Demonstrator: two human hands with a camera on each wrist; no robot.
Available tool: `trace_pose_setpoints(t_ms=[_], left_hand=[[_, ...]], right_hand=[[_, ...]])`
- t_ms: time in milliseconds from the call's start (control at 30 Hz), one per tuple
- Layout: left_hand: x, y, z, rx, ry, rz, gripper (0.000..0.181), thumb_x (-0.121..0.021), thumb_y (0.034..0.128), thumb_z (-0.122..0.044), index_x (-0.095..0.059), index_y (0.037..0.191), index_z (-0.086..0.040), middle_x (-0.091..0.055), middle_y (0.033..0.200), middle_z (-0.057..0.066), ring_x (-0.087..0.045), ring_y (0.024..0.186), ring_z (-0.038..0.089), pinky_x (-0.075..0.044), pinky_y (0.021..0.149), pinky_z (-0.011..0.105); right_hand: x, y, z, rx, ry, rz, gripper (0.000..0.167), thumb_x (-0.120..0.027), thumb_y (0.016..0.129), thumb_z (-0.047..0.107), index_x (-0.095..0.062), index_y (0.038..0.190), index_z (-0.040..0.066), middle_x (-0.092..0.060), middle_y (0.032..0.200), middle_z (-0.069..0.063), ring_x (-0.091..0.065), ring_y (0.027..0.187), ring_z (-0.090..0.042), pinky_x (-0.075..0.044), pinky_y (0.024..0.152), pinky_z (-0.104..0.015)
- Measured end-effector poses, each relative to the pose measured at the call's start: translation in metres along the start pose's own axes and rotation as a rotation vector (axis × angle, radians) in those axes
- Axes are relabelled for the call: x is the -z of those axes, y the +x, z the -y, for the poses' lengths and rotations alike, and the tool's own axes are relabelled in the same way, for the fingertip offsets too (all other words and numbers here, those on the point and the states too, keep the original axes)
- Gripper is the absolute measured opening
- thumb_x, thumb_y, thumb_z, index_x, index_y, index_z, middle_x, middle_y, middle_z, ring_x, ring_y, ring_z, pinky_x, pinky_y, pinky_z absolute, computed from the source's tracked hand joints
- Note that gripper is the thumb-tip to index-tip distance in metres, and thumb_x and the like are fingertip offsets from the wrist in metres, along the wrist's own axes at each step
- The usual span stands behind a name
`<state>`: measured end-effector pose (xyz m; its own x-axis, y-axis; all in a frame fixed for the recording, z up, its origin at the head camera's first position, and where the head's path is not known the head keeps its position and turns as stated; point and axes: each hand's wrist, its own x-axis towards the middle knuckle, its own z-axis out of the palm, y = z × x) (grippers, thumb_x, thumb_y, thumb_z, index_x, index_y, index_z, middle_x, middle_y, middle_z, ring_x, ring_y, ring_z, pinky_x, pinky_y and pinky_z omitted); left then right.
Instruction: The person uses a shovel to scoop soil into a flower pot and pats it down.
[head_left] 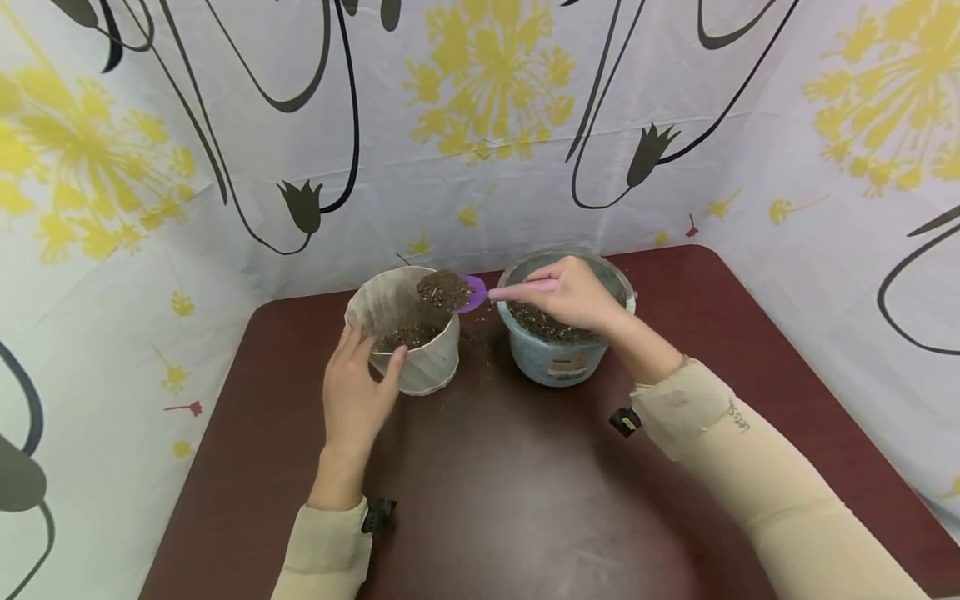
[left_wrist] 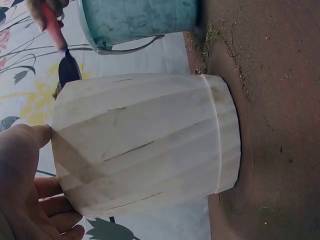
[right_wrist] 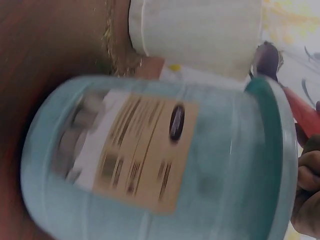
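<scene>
My right hand (head_left: pixel 573 296) grips the pink handle of a small garden trowel (head_left: pixel 474 294), level above the blue bucket. The purple blade carries a heap of dark soil (head_left: pixel 442 290) over the right rim of a whitish, fluted pot (head_left: pixel 435 367). A little soil lies at the pot's bottom. My left hand (head_left: pixel 360 392) rests against the pot's near left rim, fingers spread; in the left wrist view, thumb and fingertips touch the rim. The blue bucket (head_left: pixel 551 358) holds more soil. In the right wrist view, a label (right_wrist: pixel 145 150) shows on its side.
Both containers stand near the back edge of a dark red-brown table (head_left: pixel 487 467). Soil crumbs (left_wrist: pixel 235 60) are scattered between them. A white patterned cloth (head_left: pixel 465 192) hangs closely behind and on both sides.
</scene>
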<state>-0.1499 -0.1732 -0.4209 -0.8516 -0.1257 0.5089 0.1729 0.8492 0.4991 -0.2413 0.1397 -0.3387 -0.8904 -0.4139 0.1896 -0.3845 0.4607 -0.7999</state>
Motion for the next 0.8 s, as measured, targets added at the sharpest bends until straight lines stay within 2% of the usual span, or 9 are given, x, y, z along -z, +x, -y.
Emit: trace_pose_setpoints(t_ms=[33,100,200,300,400,533,633,800], left_hand=[[0.0,0.0,0.0,0.004,-0.003,0.002,0.061,-0.066,0.0963,-0.048,-0.069,0.12,0.008,-0.05,0.148,0.024,-0.039,0.144,0.038,-0.034,0.114,0.057],[0.0,0.0,0.0,0.008,-0.008,0.002,0.061,-0.066,0.0963,-0.048,-0.069,0.119,0.009,-0.05,0.148,0.024,-0.039,0.144,0.038,-0.034,0.114,0.057],[0.0,0.0,0.0,0.006,-0.014,-0.001,0.062,-0.066,0.096,-0.048,-0.069,0.119,0.009,-0.051,0.147,0.025,-0.04,0.143,0.039,-0.034,0.114,0.057],[0.001,0.001,0.0,0.003,-0.019,-0.008,0.061,-0.067,0.0954,-0.048,-0.069,0.118,0.009,-0.052,0.146,0.025,-0.041,0.142,0.039,-0.034,0.114,0.056],[0.0,0.001,0.001,-0.002,-0.023,-0.013,0.061,-0.067,0.0952,-0.047,-0.07,0.117,0.009,-0.052,0.145,0.026,-0.042,0.142,0.04,-0.035,0.114,0.056],[-0.001,0.0,0.001,-0.009,-0.021,-0.017,0.06,-0.067,0.0953,-0.047,-0.07,0.116,0.009,-0.053,0.144,0.026,-0.043,0.141,0.04,-0.035,0.114,0.056],[-0.001,-0.001,0.001,-0.007,-0.018,-0.017,0.06,-0.068,0.0952,-0.046,-0.07,0.116,0.009,-0.054,0.143,0.027,-0.043,0.141,0.04,-0.035,0.114,0.056],[0.0,0.001,0.0,-0.001,-0.012,-0.016,0.058,-0.069,0.0951,-0.045,-0.07,0.118,0.009,-0.054,0.143,0.027,-0.043,0.141,0.039,-0.035,0.115,0.054]], right_hand=[[-0.004,0.003,0.002,0.018,-0.014,0.003,0.018,-0.075,0.09,0.047,-0.083,0.1,0.034,-0.048,0.053,0.009,-0.022,0.052,-0.007,-0.025,0.047,-0.025],[-0.012,0.008,0.007,0.07,-0.067,-0.01,0.015,-0.075,0.091,0.045,-0.083,0.089,0.033,-0.038,0.05,0.009,-0.024,0.051,-0.006,-0.026,0.048,-0.025],[-0.022,0.014,0.012,0.164,-0.178,-0.039,0.028,-0.074,0.092,0.043,-0.077,0.071,0.025,-0.038,0.048,0.01,-0.027,0.05,-0.007,-0.027,0.048,-0.026],[-0.029,0.016,0.015,0.22,-0.275,-0.077,0.035,-0.074,0.092,0.039,-0.072,0.065,0.018,-0.045,0.048,0.013,-0.038,0.05,-0.008,-0.033,0.049,-0.028],[-0.035,0.016,0.017,0.246,-0.352,-0.097,0.03,-0.074,0.092,0.036,-0.077,0.072,0.014,-0.058,0.054,0.008,-0.049,0.052,-0.013,-0.04,0.052,-0.032],[-0.042,0.015,0.018,0.284,-0.463,-0.117,0.026,-0.076,0.091,0.032,-0.081,0.092,0.007,-0.072,0.071,-0.005,-0.063,0.06,-0.021,-0.051,0.056,-0.038],[-0.047,0.014,0.018,0.323,-0.552,-0.139,0.026,-0.076,0.091,0.03,-0.08,0.1,0.006,-0.073,0.075,-0.01,-0.067,0.064,-0.027,-0.054,0.055,-0.042],[-0.054,0.015,0.016,0.46,-0.681,-0.232,0.014,-0.079,0.089,0.025,-0.076,0.092,0.012,-0.063,0.063,-0.005,-0.063,0.057,-0.026,-0.05,0.046,-0.04]])
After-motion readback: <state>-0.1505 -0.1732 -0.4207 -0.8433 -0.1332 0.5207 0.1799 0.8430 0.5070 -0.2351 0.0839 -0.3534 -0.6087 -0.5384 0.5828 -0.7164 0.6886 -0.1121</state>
